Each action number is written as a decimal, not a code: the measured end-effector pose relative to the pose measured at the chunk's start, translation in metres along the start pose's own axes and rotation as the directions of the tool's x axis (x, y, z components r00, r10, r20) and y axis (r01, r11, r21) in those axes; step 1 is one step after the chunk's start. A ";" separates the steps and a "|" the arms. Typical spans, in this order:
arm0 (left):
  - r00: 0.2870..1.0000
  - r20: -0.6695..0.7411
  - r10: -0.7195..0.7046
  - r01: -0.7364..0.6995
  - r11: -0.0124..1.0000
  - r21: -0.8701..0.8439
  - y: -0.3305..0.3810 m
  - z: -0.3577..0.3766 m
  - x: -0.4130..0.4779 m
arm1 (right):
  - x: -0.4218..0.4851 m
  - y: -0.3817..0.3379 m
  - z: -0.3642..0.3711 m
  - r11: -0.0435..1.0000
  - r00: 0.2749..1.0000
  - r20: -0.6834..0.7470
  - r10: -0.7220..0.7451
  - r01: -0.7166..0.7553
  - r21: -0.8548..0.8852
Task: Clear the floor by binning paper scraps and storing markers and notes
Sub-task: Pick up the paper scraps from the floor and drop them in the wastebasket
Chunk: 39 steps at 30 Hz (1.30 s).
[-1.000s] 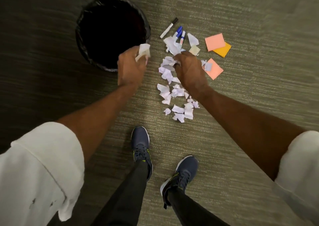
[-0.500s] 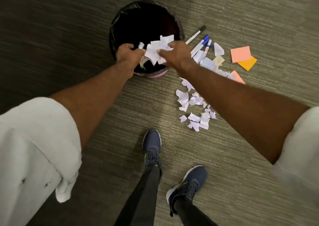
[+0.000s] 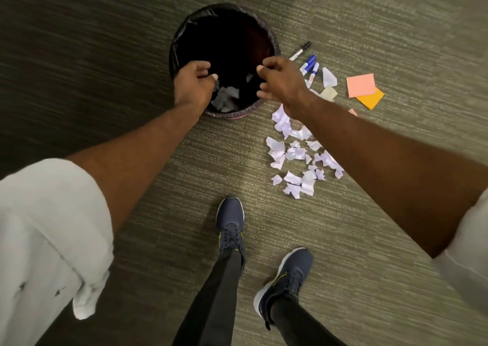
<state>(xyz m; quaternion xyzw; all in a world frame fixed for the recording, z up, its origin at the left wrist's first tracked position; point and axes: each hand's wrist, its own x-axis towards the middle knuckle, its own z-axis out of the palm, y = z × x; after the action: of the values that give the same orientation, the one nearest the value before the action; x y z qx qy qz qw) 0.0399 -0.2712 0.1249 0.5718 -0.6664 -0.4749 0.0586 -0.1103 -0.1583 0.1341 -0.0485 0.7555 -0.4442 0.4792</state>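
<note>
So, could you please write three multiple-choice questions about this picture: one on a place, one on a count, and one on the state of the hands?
1. Relative to the bin, the markers lie:
A) to its left B) to its right C) inside it
2. The blue-capped markers number:
A) one B) two C) four
3. The left hand and right hand hold:
A) nothing B) markers C) a cloth

Answers:
1. B: they lie on the floor to its right.
2. B: two blue caps show.
3. A: both hands hover empty over the bin, with paper scraps inside it.

Carpeted floor (image 3: 369, 240), bin (image 3: 184, 31), paper scraps (image 3: 293, 158), markers (image 3: 307, 64), sticky notes (image 3: 361, 85), shoes (image 3: 230, 224)
</note>
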 end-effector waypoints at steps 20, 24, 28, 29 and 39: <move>0.714 0.699 0.045 -0.640 0.448 0.625 -0.148 0.236 -0.111 | -0.039 0.338 -0.152 0.497 0.992 0.124 0.026 0.095 -0.863; 0.723 0.691 0.008 -0.618 0.457 0.640 -0.183 0.285 -0.097 | -0.014 0.395 -0.136 0.487 0.987 0.156 -0.034 0.153 -0.860; 0.748 0.659 0.072 -0.633 0.373 0.678 -0.204 0.310 -0.086 | 0.001 0.427 -0.117 0.347 0.970 0.178 -0.167 0.227 -0.910; 0.756 0.647 0.097 -0.635 0.347 0.690 -0.207 0.313 -0.082 | 0.002 0.431 -0.112 0.340 0.970 0.158 -0.186 0.214 -0.916; 0.625 0.771 0.118 -0.776 0.195 0.599 -0.213 0.314 -0.049 | 0.003 0.439 -0.093 0.334 0.978 0.092 -0.187 0.151 -0.930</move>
<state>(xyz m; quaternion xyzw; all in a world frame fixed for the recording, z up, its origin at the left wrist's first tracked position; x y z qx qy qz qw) 0.0116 -0.0312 -0.1718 0.0894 -0.9338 -0.1235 -0.3235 -0.0278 0.1622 -0.1694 -0.3829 0.8715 0.0160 0.3060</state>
